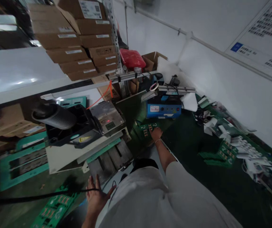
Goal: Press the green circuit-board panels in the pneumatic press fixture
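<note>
Near the middle, my right hand [156, 134] rests at the right edge of a small green circuit board [146, 128] on the dark green mat, its fingers bent against the board. At the lower left my left hand [96, 194] has its fingers spread, with a black cable passing at the fingers. Beside that hand, green boards with copper-coloured marks [52, 209] lie at the bottom left. More green boards [225, 153] are stacked on the mat at the right.
A blue machine [163, 109] stands behind the small board. At the left is a black and metal machine [107, 117] with a grey hose. Brown boxes [71, 41] are stacked above it. White parts [250, 148] line the right wall. A teal frame [5, 171] lies far left.
</note>
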A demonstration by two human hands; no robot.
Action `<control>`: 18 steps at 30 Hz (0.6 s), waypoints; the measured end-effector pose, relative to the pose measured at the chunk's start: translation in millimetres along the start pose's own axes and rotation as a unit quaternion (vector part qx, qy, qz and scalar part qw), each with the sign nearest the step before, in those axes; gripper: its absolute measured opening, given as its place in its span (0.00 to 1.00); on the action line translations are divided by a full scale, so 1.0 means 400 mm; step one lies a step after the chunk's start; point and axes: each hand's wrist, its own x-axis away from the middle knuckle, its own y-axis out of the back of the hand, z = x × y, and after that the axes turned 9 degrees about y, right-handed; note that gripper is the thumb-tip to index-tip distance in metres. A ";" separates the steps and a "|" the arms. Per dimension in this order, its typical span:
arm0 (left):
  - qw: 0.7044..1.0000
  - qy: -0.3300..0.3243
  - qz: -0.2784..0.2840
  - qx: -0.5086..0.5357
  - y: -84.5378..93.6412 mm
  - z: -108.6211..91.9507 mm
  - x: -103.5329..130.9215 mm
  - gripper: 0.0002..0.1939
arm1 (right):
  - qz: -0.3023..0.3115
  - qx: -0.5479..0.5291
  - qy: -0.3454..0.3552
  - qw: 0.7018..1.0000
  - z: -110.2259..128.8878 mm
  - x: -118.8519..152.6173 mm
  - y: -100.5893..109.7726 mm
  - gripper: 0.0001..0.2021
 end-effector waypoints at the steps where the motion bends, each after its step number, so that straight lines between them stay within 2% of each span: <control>1: 1.000 0.005 -0.002 0.003 0.005 -0.010 0.004 0.71 | 0.000 0.004 0.002 1.000 -0.001 -0.002 -0.003 0.23; 6: 1.000 0.003 0.001 -0.004 0.022 -0.028 0.001 0.70 | 0.002 0.013 -0.001 1.000 0.012 -0.013 0.000 0.22; 13: 1.000 -0.027 0.000 -0.015 0.023 0.002 -0.030 0.65 | 0.025 0.025 0.024 0.999 0.040 -0.022 0.024 0.17; 18: 0.998 -0.057 -0.011 -0.012 0.018 0.015 -0.037 0.60 | 0.026 0.009 0.014 1.000 0.052 -0.024 0.027 0.17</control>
